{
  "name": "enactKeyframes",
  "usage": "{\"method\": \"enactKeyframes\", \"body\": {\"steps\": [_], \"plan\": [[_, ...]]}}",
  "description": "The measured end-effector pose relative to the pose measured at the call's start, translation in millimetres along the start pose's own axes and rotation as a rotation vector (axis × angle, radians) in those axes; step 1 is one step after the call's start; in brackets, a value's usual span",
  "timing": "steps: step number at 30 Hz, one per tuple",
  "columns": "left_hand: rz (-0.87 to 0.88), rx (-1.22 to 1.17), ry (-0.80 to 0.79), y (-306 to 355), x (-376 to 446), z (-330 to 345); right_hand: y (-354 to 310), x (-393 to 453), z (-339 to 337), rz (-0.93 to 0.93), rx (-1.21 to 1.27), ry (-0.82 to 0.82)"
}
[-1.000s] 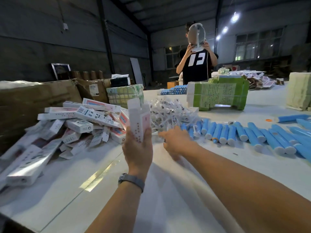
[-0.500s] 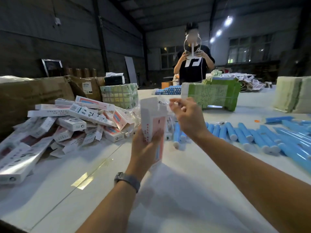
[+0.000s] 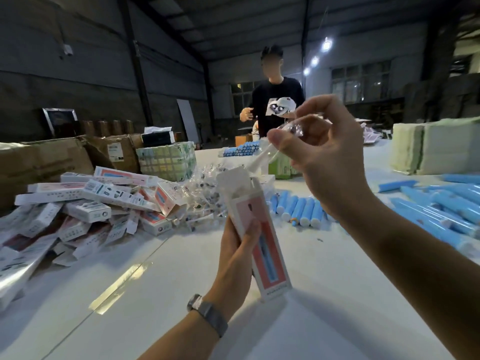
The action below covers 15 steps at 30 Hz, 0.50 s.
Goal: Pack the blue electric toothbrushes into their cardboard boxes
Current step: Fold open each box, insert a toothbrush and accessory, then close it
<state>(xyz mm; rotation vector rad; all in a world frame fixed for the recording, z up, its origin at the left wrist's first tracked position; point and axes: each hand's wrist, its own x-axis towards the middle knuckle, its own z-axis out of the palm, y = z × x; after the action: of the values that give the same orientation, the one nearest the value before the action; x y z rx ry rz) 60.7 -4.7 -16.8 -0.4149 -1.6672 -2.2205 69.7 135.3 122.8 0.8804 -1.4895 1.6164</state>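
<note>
My left hand [image 3: 239, 245] grips a tall white and pink cardboard box [image 3: 262, 237] upright above the table, its top flap open. My right hand [image 3: 319, 154] pinches a brush head in a clear plastic bag [image 3: 262, 157] just above the open top, tilted down toward the opening. Blue toothbrush handles [image 3: 298, 209] lie in a row on the table behind the box. More blue handles [image 3: 441, 211] are spread at the right. A heap of clear bagged brush heads [image 3: 205, 188] lies behind the box.
A pile of boxes [image 3: 104, 201] covers the table's left side, with brown cartons [image 3: 44, 162] behind. A green wrapped bundle [image 3: 166, 159] and pale stacks [image 3: 436, 146] stand farther back. A person in a black shirt [image 3: 275, 105] stands across the white table [image 3: 311, 307].
My right hand left the heap of bagged brush heads, rose with one bag, and now holds it over the box. My left hand brought the box nearer and lower.
</note>
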Motion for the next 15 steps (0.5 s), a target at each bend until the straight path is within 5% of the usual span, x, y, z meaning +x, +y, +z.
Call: {"method": "enactKeyframes", "body": {"steps": [10,15], "plan": [[0.177,0.227,-0.120,1,-2,0,21,-8,5,-0.195,-0.584,-0.328],[0.268,0.271,-0.080,2,3,-5,31,-14,3,-0.235,-0.640,-0.472]]}}
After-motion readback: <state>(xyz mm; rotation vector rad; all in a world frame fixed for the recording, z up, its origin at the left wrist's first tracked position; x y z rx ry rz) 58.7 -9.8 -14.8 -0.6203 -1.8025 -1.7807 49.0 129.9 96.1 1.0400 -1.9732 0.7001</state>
